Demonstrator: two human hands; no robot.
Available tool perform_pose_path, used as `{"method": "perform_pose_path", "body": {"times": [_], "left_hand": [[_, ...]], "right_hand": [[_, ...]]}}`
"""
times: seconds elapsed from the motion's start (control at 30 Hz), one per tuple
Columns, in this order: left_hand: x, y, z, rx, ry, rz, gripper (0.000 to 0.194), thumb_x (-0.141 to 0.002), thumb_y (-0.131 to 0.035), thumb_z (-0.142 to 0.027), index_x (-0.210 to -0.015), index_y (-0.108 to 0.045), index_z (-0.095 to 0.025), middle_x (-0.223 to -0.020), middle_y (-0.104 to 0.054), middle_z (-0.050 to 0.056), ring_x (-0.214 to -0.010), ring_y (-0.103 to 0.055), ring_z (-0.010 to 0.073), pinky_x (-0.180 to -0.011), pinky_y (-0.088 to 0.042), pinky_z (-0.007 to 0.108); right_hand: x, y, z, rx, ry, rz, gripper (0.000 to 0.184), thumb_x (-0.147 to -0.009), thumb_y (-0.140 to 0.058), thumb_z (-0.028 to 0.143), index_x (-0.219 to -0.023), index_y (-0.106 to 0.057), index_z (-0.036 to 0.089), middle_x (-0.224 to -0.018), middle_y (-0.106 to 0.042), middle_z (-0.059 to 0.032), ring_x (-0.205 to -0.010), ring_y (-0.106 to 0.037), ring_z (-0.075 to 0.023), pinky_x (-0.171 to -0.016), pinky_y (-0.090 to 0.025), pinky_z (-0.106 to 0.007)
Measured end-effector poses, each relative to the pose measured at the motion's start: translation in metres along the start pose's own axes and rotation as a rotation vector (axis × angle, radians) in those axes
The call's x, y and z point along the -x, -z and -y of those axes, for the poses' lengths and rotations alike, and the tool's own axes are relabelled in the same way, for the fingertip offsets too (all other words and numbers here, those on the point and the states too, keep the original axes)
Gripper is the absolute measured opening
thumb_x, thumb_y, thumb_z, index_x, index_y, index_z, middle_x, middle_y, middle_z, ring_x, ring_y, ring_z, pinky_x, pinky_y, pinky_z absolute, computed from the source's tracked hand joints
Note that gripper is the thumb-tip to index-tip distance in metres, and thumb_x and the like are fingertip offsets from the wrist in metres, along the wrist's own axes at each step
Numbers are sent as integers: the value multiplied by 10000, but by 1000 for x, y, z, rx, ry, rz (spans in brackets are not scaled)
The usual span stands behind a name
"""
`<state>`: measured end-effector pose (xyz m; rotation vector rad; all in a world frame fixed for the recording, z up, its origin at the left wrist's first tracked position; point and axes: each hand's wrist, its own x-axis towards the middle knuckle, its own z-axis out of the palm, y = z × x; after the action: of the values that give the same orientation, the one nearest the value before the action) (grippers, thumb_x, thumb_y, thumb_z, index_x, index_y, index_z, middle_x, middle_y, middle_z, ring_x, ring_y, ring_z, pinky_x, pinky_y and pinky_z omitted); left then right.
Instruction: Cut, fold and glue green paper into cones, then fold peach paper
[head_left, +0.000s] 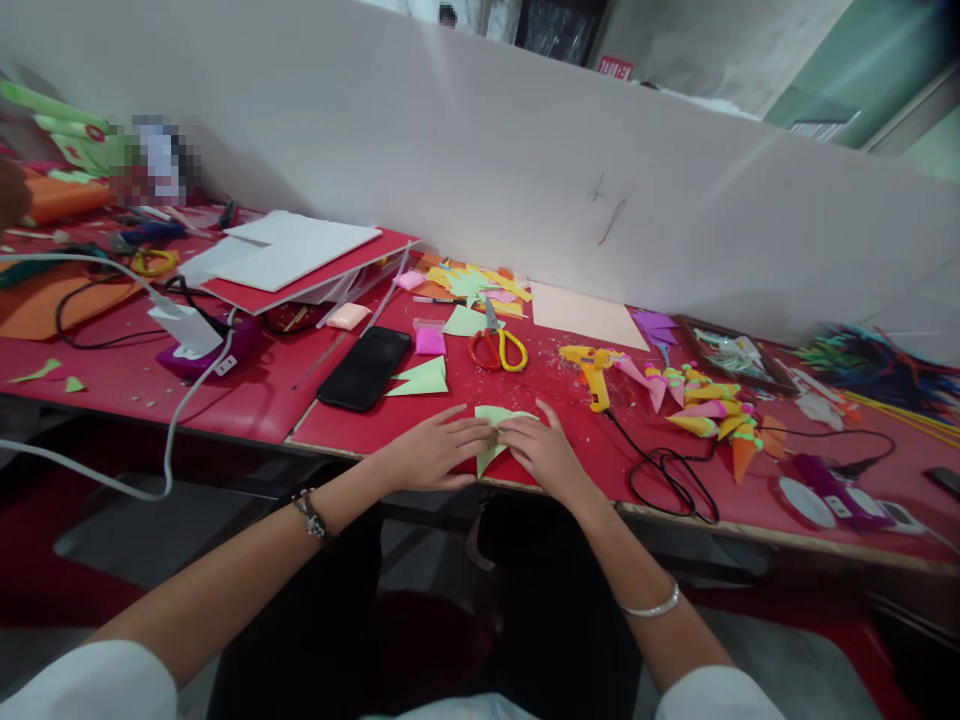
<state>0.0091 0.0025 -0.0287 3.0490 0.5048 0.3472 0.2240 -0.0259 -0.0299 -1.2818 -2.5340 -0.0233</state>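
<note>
Here, the left hand (436,449) and the right hand (549,458) rest loosely spread on pale green paper (490,460).

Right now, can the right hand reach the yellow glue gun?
Probably yes. The glue gun lies on the red table just past the right hand, with nothing seen between them; the hand would likely need to leave the green paper.

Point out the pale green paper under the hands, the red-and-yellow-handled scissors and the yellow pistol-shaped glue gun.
Pale green paper (488,461): head view, on its lower part.
Red-and-yellow-handled scissors (501,346): head view, where the handles meet.
Yellow glue gun (594,374): head view, on the upper grip.
</note>
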Motion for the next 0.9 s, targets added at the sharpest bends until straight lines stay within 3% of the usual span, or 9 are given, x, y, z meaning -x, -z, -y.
{"method": "perform_pose_path", "body": {"times": [0.13,0.23,0.37,0.43,0.5,0.57,0.7,0.9], "left_hand": [[1,-3,-3,22,30,42,475,-807,-436,-397,-1240,-376,-210,-1294,-407,80,-1190,-350,215,-992,-238,370],[-1,-3,-7,17,77,58,537,-783,-465,-438,-1271,-339,-254,-1317,-372,71,-1168,-363,236,-969,-261,377],[-9,-4,-9,33,200,53,603,-781,-331,-602,-1280,-338,-263,-1325,-366,61,-1143,-367,257,-926,-301,385],[-14,-6,-7,20,277,50,605,-792,-272,-613,-1279,-346,-261,-1333,-362,54,-1145,-355,269,-905,-313,392],[-17,-9,-5,1,336,46,587,-810,-255,-592,-1283,-344,-256,-1343,-352,49,-1148,-345,274,-893,-316,397],[-19,-11,-3,-7,366,34,572,-819,-262,-573,-1290,-334,-257,-1353,-337,43,-1147,-341,272,-886,-317,399],[-17,-12,-4,-3,391,11,538,-827,-282,-541,-1299,-309,-285,-1371,-310,21,-1143,-342,269,-894,-299,420],[-8,-11,-4,24,376,22,537,-833,-290,-522,-1308,-294,-271,-1396,-260,20,-1191,-307,260,-943,-273,385]], "right_hand": [[17,1,-1,-112,-61,-16,309,-794,-418,119,-1009,-587,264,-1118,-579,-5,-1051,-493,-132,-999,-234,-395],[30,10,-9,-188,-160,-117,257,-791,-411,143,-927,-603,247,-987,-621,-13,-936,-542,-140,-958,-294,-394],[39,25,-46,-138,-529,-505,204,-775,-450,261,-937,-541,175,-875,-586,-67,-826,-538,-174,-786,-414,-337],[39,30,-70,-19,-741,-600,302,-717,-521,344,-949,-511,151,-873,-563,-85,-804,-522,-200,-755,-414,-353],[35,31,-90,68,-856,-556,469,-646,-583,400,-1009,-483,121,-937,-550,-125,-898,-497,-247,-809,-377,-394],[28,28,-103,103,-903,-428,559,-645,-575,418,-1088,-443,103,-1006,-538,-158,-963,-479,-271,-835,-352,-407],[14,21,-111,73,-918,-159,403,-767,-417,348,-1076,-463,94,-994,-573,-168,-908,-537,-256,-747,-391,-348],[15,37,-105,147,-901,-126,441,-857,-219,321,-1174,-402,74,-1020,-572,-184,-917,-552,-251,-710,-389,-332]]}}
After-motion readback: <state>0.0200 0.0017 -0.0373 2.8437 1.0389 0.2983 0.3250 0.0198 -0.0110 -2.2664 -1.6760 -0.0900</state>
